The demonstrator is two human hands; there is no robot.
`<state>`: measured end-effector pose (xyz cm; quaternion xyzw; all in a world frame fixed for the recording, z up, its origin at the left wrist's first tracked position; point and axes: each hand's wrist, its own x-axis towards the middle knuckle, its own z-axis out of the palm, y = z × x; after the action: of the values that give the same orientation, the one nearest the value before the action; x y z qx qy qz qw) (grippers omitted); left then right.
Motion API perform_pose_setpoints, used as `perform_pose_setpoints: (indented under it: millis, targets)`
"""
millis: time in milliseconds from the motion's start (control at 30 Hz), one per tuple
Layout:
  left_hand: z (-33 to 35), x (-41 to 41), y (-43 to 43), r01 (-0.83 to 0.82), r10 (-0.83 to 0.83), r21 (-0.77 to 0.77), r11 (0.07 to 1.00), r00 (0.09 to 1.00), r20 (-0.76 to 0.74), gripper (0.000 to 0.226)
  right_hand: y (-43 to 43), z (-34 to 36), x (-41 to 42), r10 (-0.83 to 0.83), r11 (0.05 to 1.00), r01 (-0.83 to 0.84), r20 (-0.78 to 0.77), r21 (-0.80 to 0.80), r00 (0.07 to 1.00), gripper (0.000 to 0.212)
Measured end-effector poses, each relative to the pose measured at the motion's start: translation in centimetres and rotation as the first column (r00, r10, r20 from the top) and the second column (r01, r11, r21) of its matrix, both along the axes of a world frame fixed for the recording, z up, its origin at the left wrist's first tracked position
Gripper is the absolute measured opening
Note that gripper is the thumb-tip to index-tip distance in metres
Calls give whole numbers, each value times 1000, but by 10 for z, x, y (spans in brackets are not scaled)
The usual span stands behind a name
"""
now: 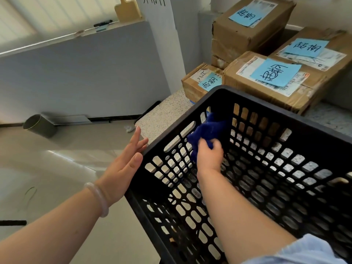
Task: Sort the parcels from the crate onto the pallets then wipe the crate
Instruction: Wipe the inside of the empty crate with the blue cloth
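- Grip: right hand (pixel 209 157) curled tight round a bunched blue cloth (pixel 207 130), pressing it to the inner far-left wall of the black crate (pixel 285 119); left hand (pixel 123 164) flat, fingers straight, holding nothing, at the crate's outer left corner; contact uncertain.
- Task items: crate holds no parcels; labelled parcels (pixel 266 80) stacked just beyond it on a speckled platform (pixel 167 109).
- Risk, judged: crate looks tilted. With only a flat palm bracing it, a firm wipe may shove or tip it. Cloth may snag in the lattice slots.
- Pose: right forearm reaches down into the crate, wrist bent; left forearm extended outside, bracelet (pixel 97 199) at the wrist.
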<state>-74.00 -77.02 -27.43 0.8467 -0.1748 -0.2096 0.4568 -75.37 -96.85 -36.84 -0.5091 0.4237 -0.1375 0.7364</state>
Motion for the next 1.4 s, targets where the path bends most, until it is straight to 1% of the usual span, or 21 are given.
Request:
perform_pose_setpoints:
  millis: [67, 100, 200, 300, 433, 533, 600, 667, 733, 800, 867, 900, 933, 967, 1033, 1100, 1167, 1233, 1300, 1333, 1400]
  targets:
    - [0, 0, 0, 4, -4, 9, 1000, 1000, -1, 90, 20, -2, -15, 53, 986, -52, -3, 160, 999, 2]
    - [0, 1, 0, 7, -7, 19, 1000, 1000, 0, 88, 29, -4, -22, 99, 976, -92, -27, 199, 995, 1]
    - [1, 0, 0, 7, -7, 37, 999, 1000, 1, 83, 44, -7, -31, 197, 949, -169, -84, 267, 977, 4]
    - [1, -1, -1, -1, 1, 58, 998, 1000, 9, 74, 50, -5, -36, 276, 919, -240, -76, 312, 958, 7]
    - [-1, 1, 0, 8, -10, 82, 997, 1000, 17, 75, 70, -6, -48, 453, 838, -404, -54, 368, 890, 13]
    - [-2, 1, 1, 8, -11, 86, 996, 1000, 26, 76, 63, -6, -47, 558, 796, -515, -57, 317, 828, 20]
    - [-2, 1, 1, 7, -9, 74, 997, 1000, 19, 76, 55, -8, -46, 686, 711, -652, -56, 264, 725, 22]
    - [-2, 1, 0, 7, -8, 67, 998, 1000, 19, 78, 58, -7, -47, 794, 607, -772, -104, 189, 599, 19]
    - [0, 0, -1, 6, -8, 79, 997, 1000, 18, 78, 62, -8, -45, 814, 580, -802, -158, 143, 560, 17]
    - [1, 0, -2, -4, 3, 84, 996, 1000, 20, 76, 57, -9, -39, 830, 555, -816, -164, 158, 533, 26]
    - [2, -1, -2, -7, 4, 94, 996, 1000, 24, 74, 43, -11, -31, 845, 531, -827, -178, 186, 503, 47]
    - [2, -1, -2, -5, 3, 95, 995, 1000, 21, 73, 34, -15, -27, 839, 542, -814, -195, 208, 508, 58]
    - [1, 0, 0, -2, 0, 94, 996, 1000, 19, 74, 24, -19, -23, 818, 574, -784, -204, 238, 537, 62]
    - [0, 0, 1, 3, -5, 95, 995, 1000, 21, 74, 13, -22, -19, 779, 626, -733, -209, 266, 591, 59]
    - [-1, 2, 3, 15, -18, 98, 995, 999, 36, 73, -11, -30, -10, 628, 777, -573, -256, 263, 735, 42]
    - [-2, 3, 3, 24, -27, 85, 996, 999, 33, 72, -39, -36, 0, 417, 908, -376, -310, 184, 855, 30]
    - [-1, 3, 3, 25, -27, 81, 996, 999, 26, 73, -58, -34, 8, 204, 978, -184, -289, 93, 935, 18]
    - [1, 2, 2, 26, -28, 89, 996, 999, 21, 75, -69, -29, 14, -31, 996, 47, -203, 75, 979, 21]
    - [2, 1, 1, 27, -28, 92, 995, 1000, 8, 72, -67, -20, 18, -213, 968, 227, -129, 109, 969, 35]
    - [3, 1, 0, 26, -26, 99, 995, 1000, 3, 69, -60, -17, 18, -245, 963, 254, -104, 90, 964, 41]
    - [3, 1, -1, 15, -14, 106, 994, 1000, -2, 65, -41, -20, 16, -188, 981, 190, -71, 25, 980, 50]
